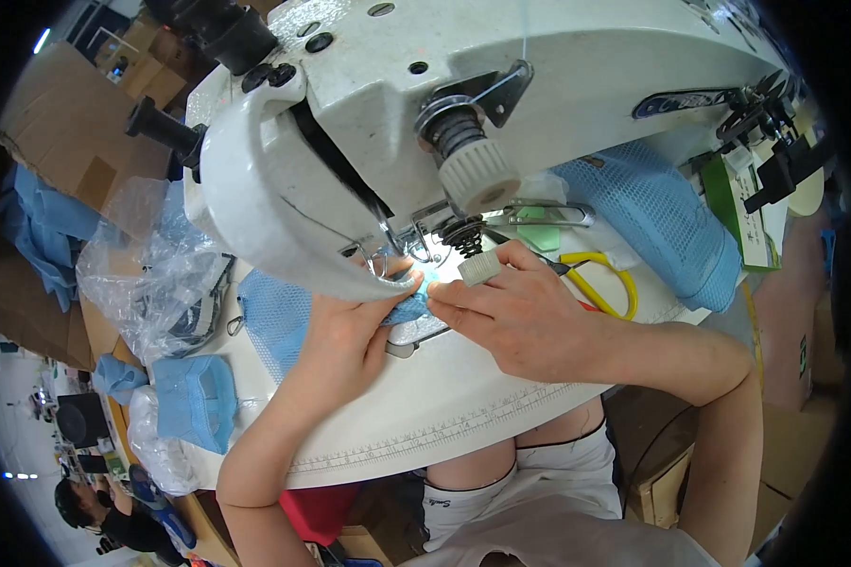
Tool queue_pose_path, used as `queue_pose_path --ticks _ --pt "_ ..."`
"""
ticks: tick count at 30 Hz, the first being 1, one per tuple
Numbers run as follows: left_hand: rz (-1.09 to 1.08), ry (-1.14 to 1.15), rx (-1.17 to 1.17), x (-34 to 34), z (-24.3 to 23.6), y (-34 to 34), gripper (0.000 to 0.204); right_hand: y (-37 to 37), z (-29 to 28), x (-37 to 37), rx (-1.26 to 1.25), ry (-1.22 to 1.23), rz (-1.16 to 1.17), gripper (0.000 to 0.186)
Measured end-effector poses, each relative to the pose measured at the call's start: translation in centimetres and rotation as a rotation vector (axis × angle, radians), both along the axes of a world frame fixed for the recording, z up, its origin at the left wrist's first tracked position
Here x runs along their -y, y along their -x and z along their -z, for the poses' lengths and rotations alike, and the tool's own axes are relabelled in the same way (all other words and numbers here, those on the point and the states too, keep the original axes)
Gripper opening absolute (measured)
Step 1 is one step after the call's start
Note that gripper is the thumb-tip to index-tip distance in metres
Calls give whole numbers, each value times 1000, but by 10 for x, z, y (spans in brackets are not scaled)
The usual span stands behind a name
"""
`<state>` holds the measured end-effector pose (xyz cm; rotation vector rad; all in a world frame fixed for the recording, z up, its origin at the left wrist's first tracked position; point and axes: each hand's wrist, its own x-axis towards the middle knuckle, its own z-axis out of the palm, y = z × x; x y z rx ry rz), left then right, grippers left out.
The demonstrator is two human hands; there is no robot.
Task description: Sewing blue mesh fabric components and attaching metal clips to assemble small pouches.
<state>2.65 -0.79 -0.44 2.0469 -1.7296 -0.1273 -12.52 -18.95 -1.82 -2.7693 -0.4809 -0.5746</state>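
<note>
My left hand [342, 338] is closed at the sewing machine's needle area, its fingers pressing blue mesh fabric [276, 317] that spreads out to the left beneath the hand. Close by on the right, my right hand [529, 319] has its fingers bent together, the tips against the small bunched part of the blue fabric between both hands. Its index finger reaches beside a ridged white knob [479, 268]. The white sewing machine [350, 142] leans over both hands, and a bright light shines at the needle. The tips of my left fingers are partly hidden behind the machine's white guard.
Yellow-handled scissors [629, 288] lie right of my right hand. A folded blue mesh piece [667, 222] rests behind them. At left are a clear plastic bag [147, 274], a blue fabric pouch [195, 402] and a cardboard box [71, 123]. A ruler strip [463, 427] follows the table's front edge.
</note>
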Motion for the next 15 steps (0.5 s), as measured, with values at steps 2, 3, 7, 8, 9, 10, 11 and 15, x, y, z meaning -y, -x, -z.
queue_pose_path --ticks 2,3,7,8,9,10,11,15 --pt "13 -22 12 -1 -1 -3 46 -2 2 -1 15 -24 -8 29" --pt "16 -17 12 -1 -1 -3 46 -1 1 -1 15 -19 -5 29" --pt "-26 -78 -47 -2 0 -5 54 0 1 -1 -11 -9 8 30" --pt "-25 -73 -42 -3 0 -5 54 -1 2 -1 -14 -9 4 30" --pt "-25 -72 -41 -3 0 -5 54 -1 1 -1 -13 -7 4 30" --pt "-27 -76 -43 -2 0 -5 53 -1 1 -1 -19 -3 9 30" --pt "-29 -81 -45 -2 0 -6 53 -1 1 -1 -25 1 14 30" --pt "-30 -66 -71 -2 3 -10 52 -3 1 -2 -17 -4 27 31"
